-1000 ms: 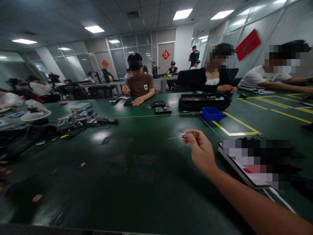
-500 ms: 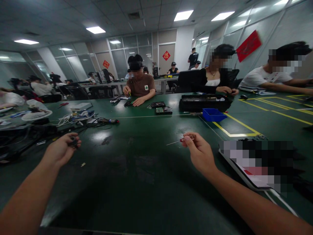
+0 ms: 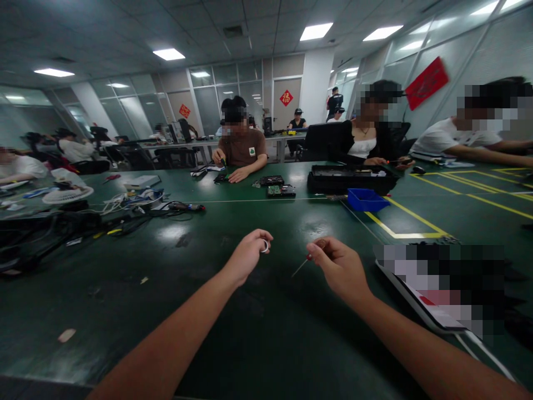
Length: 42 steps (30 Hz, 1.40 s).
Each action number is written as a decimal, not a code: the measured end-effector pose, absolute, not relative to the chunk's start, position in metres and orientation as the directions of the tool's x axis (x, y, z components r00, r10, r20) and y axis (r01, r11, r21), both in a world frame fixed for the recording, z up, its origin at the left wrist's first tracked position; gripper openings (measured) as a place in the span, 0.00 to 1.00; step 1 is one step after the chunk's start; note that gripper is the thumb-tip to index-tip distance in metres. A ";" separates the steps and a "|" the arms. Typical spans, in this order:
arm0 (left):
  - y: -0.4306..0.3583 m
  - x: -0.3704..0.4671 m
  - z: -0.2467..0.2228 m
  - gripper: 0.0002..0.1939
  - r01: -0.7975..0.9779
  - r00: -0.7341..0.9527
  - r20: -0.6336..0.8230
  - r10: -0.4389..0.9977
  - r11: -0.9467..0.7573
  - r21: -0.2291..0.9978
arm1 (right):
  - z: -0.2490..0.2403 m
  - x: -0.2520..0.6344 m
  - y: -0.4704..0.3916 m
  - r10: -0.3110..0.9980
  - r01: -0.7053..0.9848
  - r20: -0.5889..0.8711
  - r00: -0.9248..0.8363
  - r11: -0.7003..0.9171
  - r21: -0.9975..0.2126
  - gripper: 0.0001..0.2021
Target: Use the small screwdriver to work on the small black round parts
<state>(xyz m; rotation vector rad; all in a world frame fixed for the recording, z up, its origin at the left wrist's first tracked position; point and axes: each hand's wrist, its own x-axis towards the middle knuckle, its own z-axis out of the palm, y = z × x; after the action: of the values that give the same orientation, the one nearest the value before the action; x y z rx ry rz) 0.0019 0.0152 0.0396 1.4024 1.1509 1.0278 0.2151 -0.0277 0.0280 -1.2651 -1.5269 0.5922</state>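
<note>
My right hand is closed on a screwdriver, blade toward 8 o'clock. My left hand, at its 9 o'clock, pinches a small pale ring-shaped piece; can't tell what. Blue bin at right hand's 1 o'clock.

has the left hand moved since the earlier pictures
Yes, rightward: half a second ago the left hand was left of the small pale scrap on the table; now it is well right of it, nearer the screwdriver.
</note>
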 end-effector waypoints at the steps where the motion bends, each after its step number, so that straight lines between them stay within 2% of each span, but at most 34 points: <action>1: 0.012 0.008 0.036 0.15 0.195 0.219 0.000 0.976 -0.044 0.980 | 0.028 0.215 -0.027 0.915 0.425 0.395 0.076 0.329 -0.843 0.17; 5: 0.002 0.014 0.020 0.27 0.439 0.324 -0.025 0.946 -0.127 0.889 | 0.027 0.214 -0.026 0.909 0.429 0.408 0.081 0.338 -0.838 0.16; 8: 0.000 0.009 0.011 0.22 0.490 0.310 0.036 0.950 -0.192 0.850 | 0.027 0.215 -0.025 0.905 0.424 0.415 0.089 0.343 -0.838 0.15; 12: 0.000 0.004 0.010 0.16 0.471 0.303 0.091 0.949 -0.232 0.851 | 0.028 0.215 -0.025 0.895 0.356 0.434 0.102 0.375 -0.856 0.13; 17: 0.001 0.000 0.012 0.17 0.421 0.340 0.162 0.926 -0.304 0.855 | 0.030 0.214 -0.026 0.880 0.237 0.441 0.173 0.398 -0.886 0.12; 27: 0.001 0.001 0.009 0.21 0.395 0.351 0.153 0.924 -0.294 0.870 | 0.026 0.212 -0.024 0.910 0.232 0.404 0.093 0.374 -0.898 0.15; 31: 0.001 0.000 0.011 0.20 0.383 0.359 0.179 0.916 -0.320 0.867 | 0.028 0.211 -0.027 0.913 0.286 0.398 0.082 0.361 -0.887 0.15; 36: 0.001 -0.003 0.012 0.20 0.432 0.382 0.209 0.901 -0.373 0.821 | 0.031 0.215 -0.030 0.907 0.489 0.420 0.040 0.349 -0.800 0.14; 39: 0.002 -0.005 0.008 0.19 0.466 0.417 0.237 0.878 -0.430 0.773 | 0.031 0.217 -0.029 0.891 0.517 0.453 -0.029 0.401 -0.756 0.11; 42: 0.002 -0.007 0.006 0.19 0.487 0.444 0.245 0.862 -0.462 0.741 | 0.031 0.217 -0.028 0.901 0.540 0.427 -0.075 0.396 -0.742 0.12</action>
<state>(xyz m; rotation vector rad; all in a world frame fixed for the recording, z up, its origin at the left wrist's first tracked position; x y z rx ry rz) -0.0068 0.0024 0.0059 2.1132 1.1258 0.8320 0.2170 -0.0279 0.0314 -1.2646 -1.7441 0.4980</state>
